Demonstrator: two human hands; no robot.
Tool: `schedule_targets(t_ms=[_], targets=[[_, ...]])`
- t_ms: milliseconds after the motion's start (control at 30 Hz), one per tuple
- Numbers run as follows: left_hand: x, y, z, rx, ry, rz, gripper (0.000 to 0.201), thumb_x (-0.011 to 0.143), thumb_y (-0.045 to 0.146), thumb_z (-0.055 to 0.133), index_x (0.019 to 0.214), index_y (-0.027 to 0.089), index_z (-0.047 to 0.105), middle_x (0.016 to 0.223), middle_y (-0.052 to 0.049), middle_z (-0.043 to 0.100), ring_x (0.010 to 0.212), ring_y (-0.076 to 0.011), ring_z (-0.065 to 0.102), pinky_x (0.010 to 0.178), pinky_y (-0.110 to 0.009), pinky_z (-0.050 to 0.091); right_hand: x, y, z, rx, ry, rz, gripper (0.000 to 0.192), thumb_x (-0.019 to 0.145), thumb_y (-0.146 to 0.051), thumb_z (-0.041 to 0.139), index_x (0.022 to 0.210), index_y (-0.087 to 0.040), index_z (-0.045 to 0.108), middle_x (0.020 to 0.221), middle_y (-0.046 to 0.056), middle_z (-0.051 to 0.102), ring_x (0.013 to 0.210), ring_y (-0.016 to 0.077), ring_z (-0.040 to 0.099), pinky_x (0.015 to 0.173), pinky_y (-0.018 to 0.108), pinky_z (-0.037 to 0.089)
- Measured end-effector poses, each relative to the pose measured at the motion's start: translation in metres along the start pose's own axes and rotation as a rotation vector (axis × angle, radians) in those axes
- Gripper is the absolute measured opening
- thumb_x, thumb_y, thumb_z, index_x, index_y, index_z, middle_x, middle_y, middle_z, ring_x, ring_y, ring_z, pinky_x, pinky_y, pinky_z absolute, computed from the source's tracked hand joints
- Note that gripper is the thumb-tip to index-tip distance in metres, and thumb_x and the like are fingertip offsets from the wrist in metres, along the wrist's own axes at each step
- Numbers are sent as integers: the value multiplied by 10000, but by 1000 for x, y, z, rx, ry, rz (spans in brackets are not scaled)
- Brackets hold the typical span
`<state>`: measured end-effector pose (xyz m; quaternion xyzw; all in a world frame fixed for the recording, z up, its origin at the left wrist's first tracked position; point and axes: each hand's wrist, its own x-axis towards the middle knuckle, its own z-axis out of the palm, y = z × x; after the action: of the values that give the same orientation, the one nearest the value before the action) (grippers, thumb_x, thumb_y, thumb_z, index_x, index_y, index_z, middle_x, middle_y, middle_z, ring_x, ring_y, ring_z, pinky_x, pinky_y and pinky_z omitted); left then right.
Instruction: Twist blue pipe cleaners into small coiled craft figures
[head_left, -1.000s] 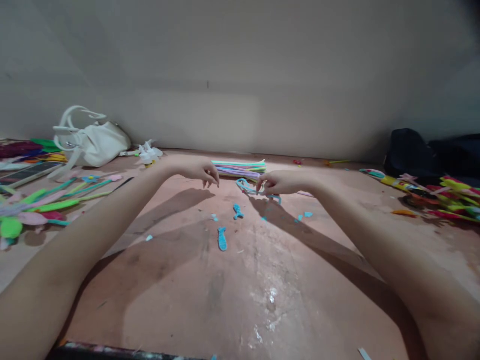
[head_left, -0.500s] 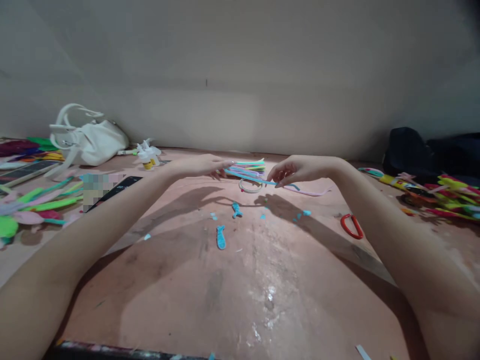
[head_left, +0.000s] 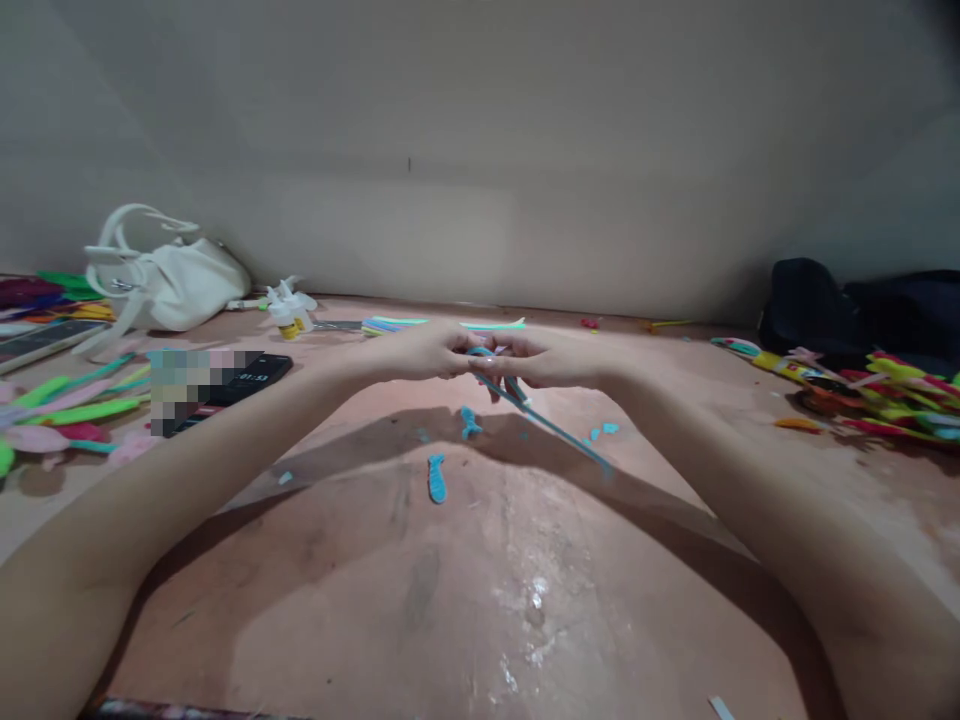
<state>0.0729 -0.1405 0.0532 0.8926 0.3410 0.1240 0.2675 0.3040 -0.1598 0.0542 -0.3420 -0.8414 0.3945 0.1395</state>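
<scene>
Mid-desk (head_left: 337,600) lie two fish-shaped blue pieces (head_left: 437,478). Beyond, my left hand (head_left: 431,350) and right hand (head_left: 541,358) meet, fingertips pinched around a blue pipe cleaner (head_left: 559,429), its tail slanting toward the near right corner. Small, close pinches should control it best.

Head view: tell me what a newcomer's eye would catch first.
Probably the left hand and right hand meeting at the centre, a blue pipe cleaner between them, slanting off rightward. Next, two blue fish-shaped pieces lie on the table nearer the camera. A white handbag stands out at the back left.
</scene>
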Motion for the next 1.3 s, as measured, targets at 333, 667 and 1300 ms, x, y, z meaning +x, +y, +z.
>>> schedule_targets(t_ms=[333,667,1300], targets=[[1,-18,-5,-733,-27,-11,361,784,473,912,909,153,802,1024,-117,816,967,-209,747,940,-357,581,18,8,24,430,321,-210,593,883,-740,789,788,-184,605,615,-63,496,509,53,386,468,209,264],[-8,-20,-7,-760,82,115,465,874,631,818,962,195,682,1190,-117,802,1217,-297,757,1101,-447,588,23,4,35,495,484,-305,513,949,-721,721,908,-222,607,595,-62,597,426,60,407,398,212,264],[-12,17,10,-290,794,264,460,921,627,815,938,173,742,884,-33,741,784,-154,709,720,-273,595,22,-7,50,609,457,-317,364,981,-552,724,1062,-197,715,1026,52,778,907,152,735,833,281,599]])
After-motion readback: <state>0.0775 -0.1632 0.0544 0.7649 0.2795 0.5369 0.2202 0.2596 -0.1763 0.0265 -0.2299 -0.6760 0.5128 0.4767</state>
